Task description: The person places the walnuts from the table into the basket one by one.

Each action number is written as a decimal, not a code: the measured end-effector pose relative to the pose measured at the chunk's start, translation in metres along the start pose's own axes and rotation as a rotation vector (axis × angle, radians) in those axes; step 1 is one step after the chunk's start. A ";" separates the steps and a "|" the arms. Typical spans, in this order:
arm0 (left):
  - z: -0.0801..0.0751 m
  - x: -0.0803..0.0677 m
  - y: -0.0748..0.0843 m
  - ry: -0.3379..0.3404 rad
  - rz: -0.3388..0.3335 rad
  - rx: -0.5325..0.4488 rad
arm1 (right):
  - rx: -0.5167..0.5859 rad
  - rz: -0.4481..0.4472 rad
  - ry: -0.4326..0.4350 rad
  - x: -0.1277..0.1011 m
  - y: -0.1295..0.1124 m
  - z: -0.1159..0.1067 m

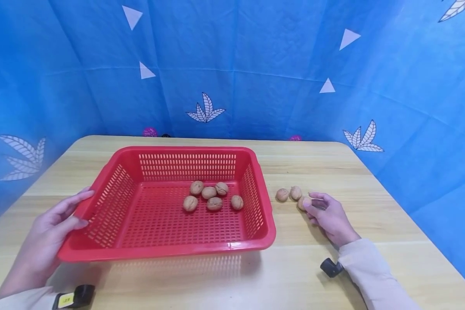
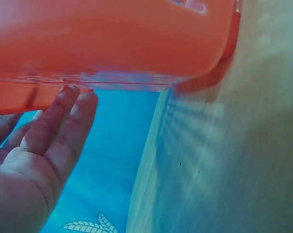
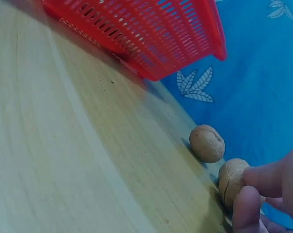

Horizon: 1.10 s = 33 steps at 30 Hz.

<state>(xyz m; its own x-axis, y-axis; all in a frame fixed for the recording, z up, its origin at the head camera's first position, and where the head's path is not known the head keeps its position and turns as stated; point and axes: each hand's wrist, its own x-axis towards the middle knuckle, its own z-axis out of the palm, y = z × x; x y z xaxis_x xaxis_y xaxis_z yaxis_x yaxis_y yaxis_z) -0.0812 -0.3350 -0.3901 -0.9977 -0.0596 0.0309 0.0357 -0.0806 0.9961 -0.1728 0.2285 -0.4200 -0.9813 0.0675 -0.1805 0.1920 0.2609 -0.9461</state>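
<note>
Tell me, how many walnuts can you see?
9. Six walnuts lie in the red basket, right of its middle. Three are on the table right of the basket; the right hand pinches the nearest walnut. None seem hidden.

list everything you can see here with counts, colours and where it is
basket: 1, red plastic with slotted walls, on the table left of centre
walnuts in basket: 6, light brown, on the basket floor towards its far right
walnuts on table: 3, light brown, right of the basket; the nearest one is pinched by the right hand
table: 1, pale wood
backdrop: 1, blue cloth with white leaf and triangle prints, behind and beside the table
wrist devices: 2, black, one at each cuff
left hand: 1, fingers straight, against the basket's left wall
right hand: 1, fingertips round a walnut
</note>
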 end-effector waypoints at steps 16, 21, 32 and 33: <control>0.001 -0.001 0.000 0.001 -0.004 0.004 | 0.333 0.031 -0.001 -0.008 -0.012 -0.001; 0.002 -0.001 -0.001 -0.015 0.006 -0.023 | 0.540 0.043 -0.064 -0.015 -0.020 -0.002; 0.004 -0.002 0.002 -0.006 -0.008 -0.010 | 0.752 0.060 -0.151 -0.017 -0.040 -0.002; 0.003 -0.003 0.002 -0.005 -0.006 -0.010 | 0.743 0.057 -0.148 -0.016 -0.043 -0.001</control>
<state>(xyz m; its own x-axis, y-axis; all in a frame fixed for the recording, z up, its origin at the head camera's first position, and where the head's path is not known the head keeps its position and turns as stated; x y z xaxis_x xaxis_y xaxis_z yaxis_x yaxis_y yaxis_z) -0.0788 -0.3318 -0.3876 -0.9982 -0.0537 0.0251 0.0299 -0.0906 0.9954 -0.1652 0.2172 -0.3757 -0.9723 -0.0817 -0.2188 0.2315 -0.4597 -0.8574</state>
